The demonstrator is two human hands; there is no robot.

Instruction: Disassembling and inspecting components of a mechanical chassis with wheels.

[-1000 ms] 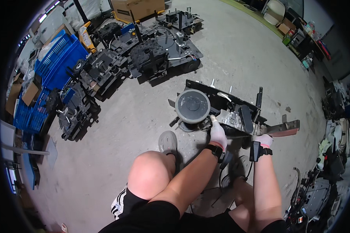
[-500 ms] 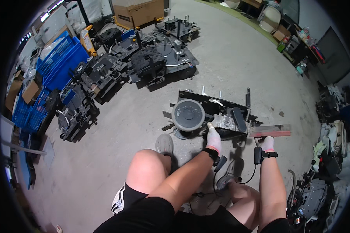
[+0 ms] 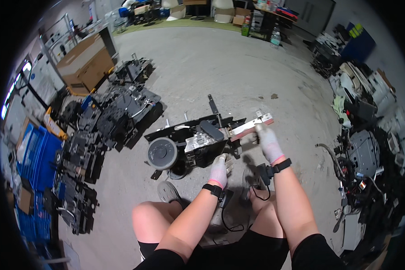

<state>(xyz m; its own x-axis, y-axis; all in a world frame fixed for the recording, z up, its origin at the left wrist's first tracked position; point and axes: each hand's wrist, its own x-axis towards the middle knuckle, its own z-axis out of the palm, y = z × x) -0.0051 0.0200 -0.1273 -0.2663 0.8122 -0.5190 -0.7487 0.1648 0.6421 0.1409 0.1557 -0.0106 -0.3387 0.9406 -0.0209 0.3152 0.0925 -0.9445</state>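
A black wheeled chassis (image 3: 207, 156) lies on the floor before me, with a round grey wheel (image 3: 162, 153) at its left. On its top sit a silver block (image 3: 194, 143) and a dark oval part (image 3: 211, 130). A straight metal bar (image 3: 245, 129) with a reddish side sticks out from its right end. My right hand (image 3: 269, 143), in a white and pink glove, is closed on the bar near its outer end. My gloved left hand (image 3: 220, 171) is at the chassis's near edge, its fingers loosely apart; whether they touch the edge is unclear.
Several similar black chassis units (image 3: 126, 108) lie to the left, beside blue crates (image 3: 38, 155) and a large cardboard box (image 3: 86, 63). Piled parts (image 3: 363, 153) line the right side. Near my knees hangs a black cable (image 3: 234, 226) from the wrist straps.
The whole view has swung, so the chassis appears further left and tilted. My right hand has slid out along the bar. My left hand has gone from beside the wheel rightward along the near edge.
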